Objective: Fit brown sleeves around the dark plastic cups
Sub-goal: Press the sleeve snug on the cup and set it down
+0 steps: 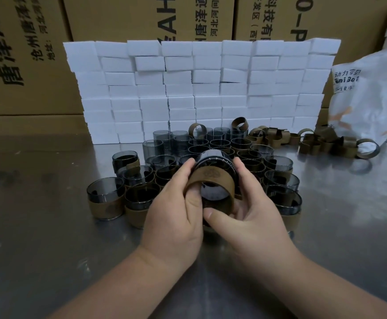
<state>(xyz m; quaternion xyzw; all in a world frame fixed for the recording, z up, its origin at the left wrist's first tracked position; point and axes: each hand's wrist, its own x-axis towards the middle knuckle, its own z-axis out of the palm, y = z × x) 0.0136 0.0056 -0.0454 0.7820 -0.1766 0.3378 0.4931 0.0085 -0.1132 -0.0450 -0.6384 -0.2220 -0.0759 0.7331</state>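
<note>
I hold a dark plastic cup (213,161) on its side above the table, its base towards me. A brown sleeve (213,181) rings the near end of the cup. My left hand (176,210) grips the cup and sleeve from the left, fingers inside the sleeve. My right hand (247,215) holds them from the right, thumb under the sleeve's lower edge. Behind my hands stand several dark cups (220,143); those at the front, like one cup (106,199), wear brown sleeves. Loose brown sleeves (314,141) lie in a heap at the right.
A wall of stacked white foam blocks (201,88) stands behind the cups. Cardboard boxes (26,54) fill the background. A white plastic bag (372,93) sits at the right. The metal table (38,226) is shiny.
</note>
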